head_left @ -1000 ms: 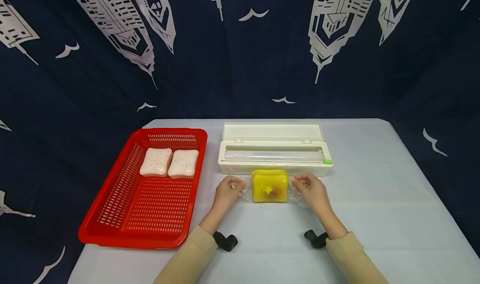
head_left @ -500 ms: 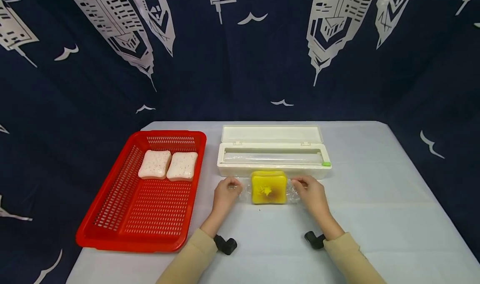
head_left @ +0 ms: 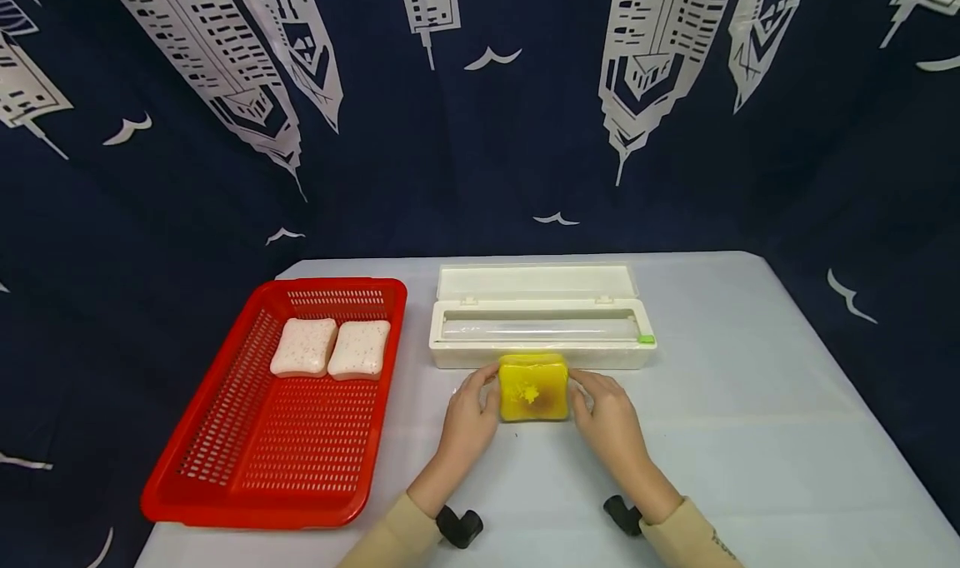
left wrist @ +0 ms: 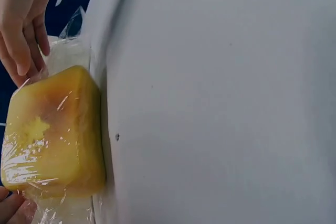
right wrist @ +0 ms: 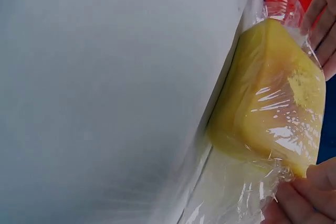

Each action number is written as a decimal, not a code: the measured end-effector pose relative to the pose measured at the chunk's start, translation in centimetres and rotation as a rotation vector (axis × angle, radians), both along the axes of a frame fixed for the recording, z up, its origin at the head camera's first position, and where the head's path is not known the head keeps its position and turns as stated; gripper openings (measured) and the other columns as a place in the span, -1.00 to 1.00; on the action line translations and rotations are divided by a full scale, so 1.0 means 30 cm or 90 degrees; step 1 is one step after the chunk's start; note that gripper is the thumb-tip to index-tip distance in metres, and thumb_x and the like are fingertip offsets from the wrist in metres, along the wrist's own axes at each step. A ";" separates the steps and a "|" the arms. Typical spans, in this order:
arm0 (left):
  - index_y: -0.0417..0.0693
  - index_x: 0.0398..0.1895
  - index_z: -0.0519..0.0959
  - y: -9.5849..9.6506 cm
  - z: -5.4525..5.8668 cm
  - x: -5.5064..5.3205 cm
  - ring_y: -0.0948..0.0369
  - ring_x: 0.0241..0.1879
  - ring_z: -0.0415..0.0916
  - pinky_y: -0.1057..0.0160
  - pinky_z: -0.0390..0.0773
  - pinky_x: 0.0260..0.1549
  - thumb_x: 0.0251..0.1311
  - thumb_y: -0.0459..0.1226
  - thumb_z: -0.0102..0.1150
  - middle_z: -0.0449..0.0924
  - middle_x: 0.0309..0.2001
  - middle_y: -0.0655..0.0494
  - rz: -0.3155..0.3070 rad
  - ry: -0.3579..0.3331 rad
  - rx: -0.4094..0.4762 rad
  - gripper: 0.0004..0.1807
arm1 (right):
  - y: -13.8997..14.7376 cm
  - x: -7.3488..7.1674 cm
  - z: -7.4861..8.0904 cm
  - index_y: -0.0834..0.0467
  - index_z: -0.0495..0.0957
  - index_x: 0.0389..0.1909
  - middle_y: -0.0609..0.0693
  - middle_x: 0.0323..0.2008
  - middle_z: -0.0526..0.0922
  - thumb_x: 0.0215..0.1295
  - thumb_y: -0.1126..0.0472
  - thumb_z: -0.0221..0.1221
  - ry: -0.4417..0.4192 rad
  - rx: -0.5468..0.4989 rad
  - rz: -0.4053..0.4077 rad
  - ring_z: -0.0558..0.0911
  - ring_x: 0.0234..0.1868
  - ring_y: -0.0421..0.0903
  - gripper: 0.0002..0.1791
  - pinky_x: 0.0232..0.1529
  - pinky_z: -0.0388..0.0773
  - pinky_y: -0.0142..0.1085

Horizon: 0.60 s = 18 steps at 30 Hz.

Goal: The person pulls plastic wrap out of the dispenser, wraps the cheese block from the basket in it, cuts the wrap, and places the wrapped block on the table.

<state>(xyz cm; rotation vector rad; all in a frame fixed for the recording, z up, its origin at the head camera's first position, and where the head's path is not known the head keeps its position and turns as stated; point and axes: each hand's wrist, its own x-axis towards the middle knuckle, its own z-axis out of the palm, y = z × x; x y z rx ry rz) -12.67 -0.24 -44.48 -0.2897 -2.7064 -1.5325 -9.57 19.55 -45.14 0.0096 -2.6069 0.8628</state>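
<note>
A yellow block shaped like a thick slice of toast, with a paler yellow patch on top, lies on the table under clear plastic film. My left hand is at its left side, and the straight fingers touch the film at that edge in the right wrist view. My right hand is at the right side. Its fingers are fairly straight and touch the film there. Loose film spreads past both sides of the block. Just behind stands a white cling film dispenser with its lid raised and a roll inside.
To the left is a red plastic basket with two pale, speckled, bread-shaped pieces side by side. White cloth covers the table. A dark blue printed curtain hangs behind it.
Both hands have let go of the gathered film ends and moved inward to the sides of the yellow block. The whole scene sits lower in the head view.
</note>
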 end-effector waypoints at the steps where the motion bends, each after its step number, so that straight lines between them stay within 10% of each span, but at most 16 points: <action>1: -0.19 0.26 0.46 0.003 -0.002 0.004 -0.04 0.23 0.47 -0.11 0.44 0.20 0.42 -0.32 -0.01 0.57 0.17 -0.10 -0.008 -0.010 0.010 -0.61 | -0.003 0.003 0.001 0.34 0.62 0.02 0.24 -0.02 0.69 0.26 0.37 0.23 -0.016 -0.014 -0.002 0.63 0.06 0.20 -0.69 0.03 0.58 0.07; 8: -0.26 0.24 0.40 0.007 0.015 0.003 -0.05 0.18 0.49 -0.11 0.45 0.19 0.41 -0.35 -0.01 0.52 0.15 -0.14 0.014 -0.022 0.061 -0.62 | 0.025 0.000 0.021 0.33 0.57 0.11 0.24 0.06 0.66 0.31 0.33 0.18 -0.058 -0.079 -0.007 0.59 0.14 0.22 -0.63 0.11 0.53 0.11; 18: -0.09 -0.03 0.61 0.038 0.122 -0.046 0.09 -0.03 0.45 0.07 0.46 0.00 0.33 -0.37 0.11 0.57 -0.08 0.03 0.029 0.117 0.037 -0.80 | 0.196 -0.064 0.079 0.36 0.57 0.02 0.32 0.06 0.49 0.21 0.38 0.24 0.030 -0.052 -0.104 0.38 0.07 0.26 -0.66 0.02 0.37 0.11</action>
